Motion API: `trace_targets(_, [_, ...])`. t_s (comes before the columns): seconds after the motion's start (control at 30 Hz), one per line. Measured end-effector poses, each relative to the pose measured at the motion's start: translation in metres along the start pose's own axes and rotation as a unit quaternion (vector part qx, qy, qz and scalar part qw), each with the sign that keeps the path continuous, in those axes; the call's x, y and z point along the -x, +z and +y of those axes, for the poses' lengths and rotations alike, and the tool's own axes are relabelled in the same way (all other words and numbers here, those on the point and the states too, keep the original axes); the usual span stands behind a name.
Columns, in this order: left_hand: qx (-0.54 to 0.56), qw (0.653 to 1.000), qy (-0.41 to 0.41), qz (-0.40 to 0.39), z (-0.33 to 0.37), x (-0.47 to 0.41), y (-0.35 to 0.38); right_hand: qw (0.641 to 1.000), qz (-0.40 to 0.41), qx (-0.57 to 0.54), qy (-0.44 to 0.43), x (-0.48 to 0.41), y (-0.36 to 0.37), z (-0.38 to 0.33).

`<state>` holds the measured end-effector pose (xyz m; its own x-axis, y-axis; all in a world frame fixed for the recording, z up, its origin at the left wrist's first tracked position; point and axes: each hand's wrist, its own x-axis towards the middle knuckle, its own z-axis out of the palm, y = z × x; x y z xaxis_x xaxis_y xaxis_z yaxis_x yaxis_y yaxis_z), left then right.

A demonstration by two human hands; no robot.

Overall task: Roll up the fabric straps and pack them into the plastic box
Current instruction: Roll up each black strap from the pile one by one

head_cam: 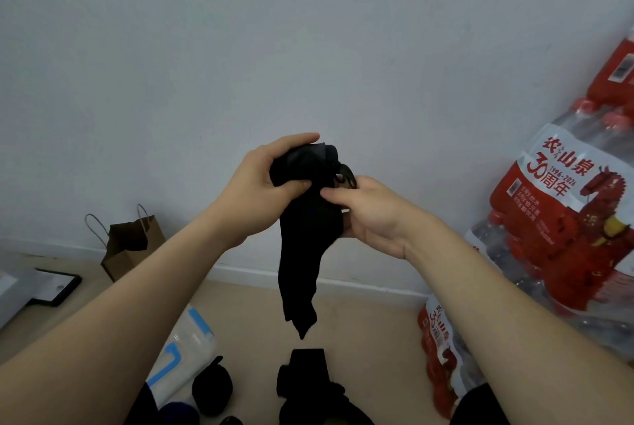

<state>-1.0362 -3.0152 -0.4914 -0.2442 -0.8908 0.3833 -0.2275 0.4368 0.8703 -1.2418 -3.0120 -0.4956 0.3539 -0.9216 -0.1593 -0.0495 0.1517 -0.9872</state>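
Rolling half done, packing ahead

My left hand (264, 184) grips the rolled top of a black strap (302, 253) in mid-air; my right hand (370, 215) pinches it alongside, its tail hanging. On the floor (370, 339), one rolled strap (212, 390) lies just beside the plastic box (185, 349); a loose pile (308, 387) awaits, I judge.

A plain room in a home or storeroom: bare wall (240, 47), beige floor (370, 328), stacked packs of bottled water (562, 219), a paper bag (132, 246)
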Motion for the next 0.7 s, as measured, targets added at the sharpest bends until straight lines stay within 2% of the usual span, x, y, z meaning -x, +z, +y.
trace_targets(0.1, [0.067, 0.997, -0.021, -0.016, 0.001, -0.002, 0.0, 0.995, 0.079, 0.054, -0.014, -0.003, 0.005, 0.001])
trace_targets(0.2, [-0.014, 0.999, -0.003, 0.029, -0.005, -0.004, 0.003, 0.99, 0.128, 0.051, 0.012, -0.003, 0.004, -0.003])
trace_targets(0.27, [-0.082, 0.994, -0.001, 0.07, -0.009, -0.004, 0.008, 0.991, 0.114, 0.008, 0.069, 0.002, 0.003, -0.008])
trace_targets(0.33, [-0.107, 0.99, -0.009, 0.092, -0.01, -0.006, 0.01, 0.991, 0.067, -0.019, 0.117, 0.007, 0.003, -0.011])
trace_targets(0.4, [-0.087, 0.991, -0.027, 0.096, -0.012, -0.009, 0.009, 0.993, 0.046, -0.03, 0.109, 0.011, 0.001, -0.012])
trace_targets(0.53, [-0.007, 0.997, -0.073, 0.029, -0.015, -0.009, 0.006, 0.997, 0.049, -0.056, 0.024, 0.014, -0.002, -0.013])
trace_targets(0.7, [0.06, 0.99, -0.112, -0.064, -0.011, -0.008, 0.004, 0.995, 0.062, -0.07, -0.016, 0.017, -0.003, -0.013])
